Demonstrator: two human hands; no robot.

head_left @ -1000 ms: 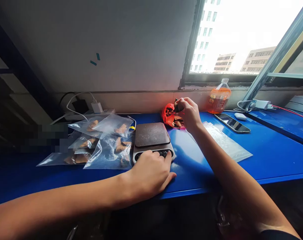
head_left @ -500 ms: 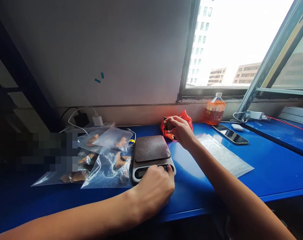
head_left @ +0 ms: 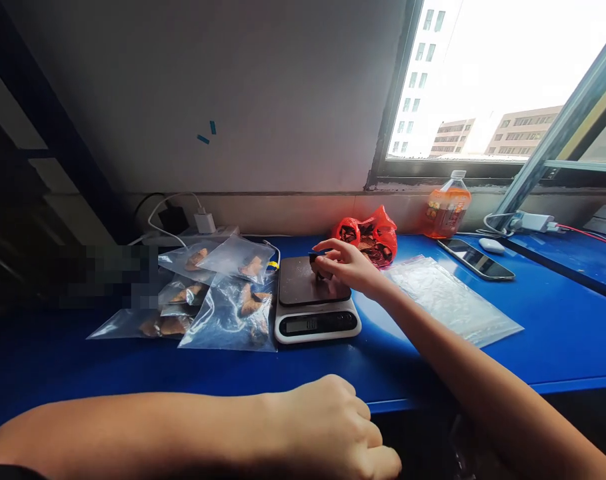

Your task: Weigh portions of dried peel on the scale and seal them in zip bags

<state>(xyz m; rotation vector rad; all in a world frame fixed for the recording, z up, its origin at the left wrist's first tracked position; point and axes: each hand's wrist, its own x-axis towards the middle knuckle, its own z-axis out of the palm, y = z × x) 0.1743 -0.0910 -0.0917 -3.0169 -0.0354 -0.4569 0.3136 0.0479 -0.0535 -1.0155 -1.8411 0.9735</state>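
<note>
A white digital kitchen scale [head_left: 317, 337] with a dark square platform stands on the blue table. My right hand [head_left: 353, 270] is over the platform, its fingertips pinching a small dark brown piece [head_left: 321, 269] low over the surface. Whether the piece touches the platform I cannot tell. My left hand [head_left: 333, 423] hangs near the table's front edge, fingers curled and nothing visible in them. Behind the scale, an open red plastic bag [head_left: 389, 230] holds dark brown pieces. Left of the scale lie several clear bags [head_left: 217, 327] with brown chunks inside.
Flat clear bags [head_left: 447, 300] are stacked right of the scale. A phone [head_left: 475, 259], a white earbud case [head_left: 491, 246] and a bottle of orange-red drink [head_left: 447, 207] stand farther right. Chargers [head_left: 204, 220] with cables sit by the wall. The blue table's front edge [head_left: 397, 405] is close.
My right hand has come from the red bag to the scale platform with the dark piece. My left hand has left the scale's buttons and drawn back toward me. The view has shifted slightly.
</note>
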